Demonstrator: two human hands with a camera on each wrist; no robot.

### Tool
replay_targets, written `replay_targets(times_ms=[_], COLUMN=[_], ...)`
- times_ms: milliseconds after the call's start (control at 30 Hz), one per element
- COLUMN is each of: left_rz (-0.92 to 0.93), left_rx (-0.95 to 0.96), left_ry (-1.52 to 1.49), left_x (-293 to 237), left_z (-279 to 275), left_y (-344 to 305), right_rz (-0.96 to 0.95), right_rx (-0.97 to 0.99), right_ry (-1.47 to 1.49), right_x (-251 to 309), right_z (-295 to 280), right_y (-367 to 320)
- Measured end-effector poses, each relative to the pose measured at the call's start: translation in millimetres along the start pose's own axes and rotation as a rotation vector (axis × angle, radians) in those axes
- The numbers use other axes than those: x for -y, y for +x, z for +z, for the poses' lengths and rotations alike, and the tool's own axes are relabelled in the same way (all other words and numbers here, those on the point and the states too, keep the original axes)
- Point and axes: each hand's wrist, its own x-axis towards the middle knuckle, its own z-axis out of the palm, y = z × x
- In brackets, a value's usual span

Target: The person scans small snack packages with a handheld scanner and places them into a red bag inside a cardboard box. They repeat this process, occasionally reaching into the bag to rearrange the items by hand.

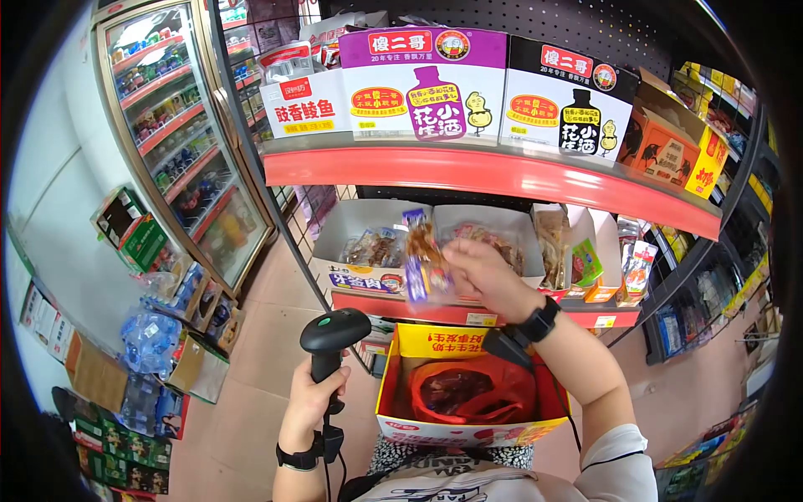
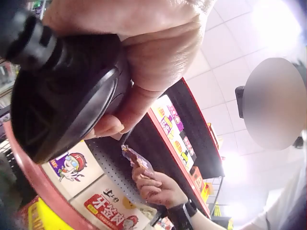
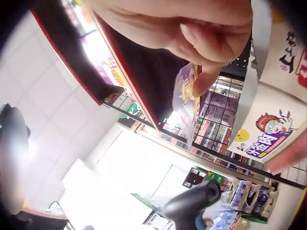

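Observation:
My left hand grips the handle of a black handheld barcode scanner, whose head has a green light on top and a cable hanging below. In the left wrist view the scanner fills the near left side. My right hand pinches a purple snack packet with a clear window showing brown contents. Held upright, the packet overlaps the white display boxes behind it. One of these, a white box, contains small snack packs. The right wrist view shows the packet beneath my fingers.
A yellow-and-red carton with a red plastic bag inside stands in front of me. Above is a red-edged shelf with large snack boxes. At left are a glass-door fridge and stacked drinks.

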Motion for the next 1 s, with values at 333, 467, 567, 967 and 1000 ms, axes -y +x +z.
replay_targets(times_ms=[333,467,567,967,1000], left_rz=[0.005,0.003,-0.036,-0.060,-0.060], left_rx=[-0.020,-0.017,-0.007,0.049,0.053], left_ry=[0.015,0.054,0.029,0.058,0.054], left_x=[1,5,5,7,7], left_z=[-1,-2,2,21,21], left_y=[-6,-3,-1,3,3], right_rz=[0.208,-0.446,-0.080,-0.070,-0.073], right_rx=[-0.240,-0.228,0.232,0.283,0.281], right_ry=[-0.544,-0.882,-0.653,-1.363,-1.359], right_x=[-6,-24,-18,-264,-267], right_z=[6,0,0,-30,-30], right_y=[91,61,13,-75,-74])
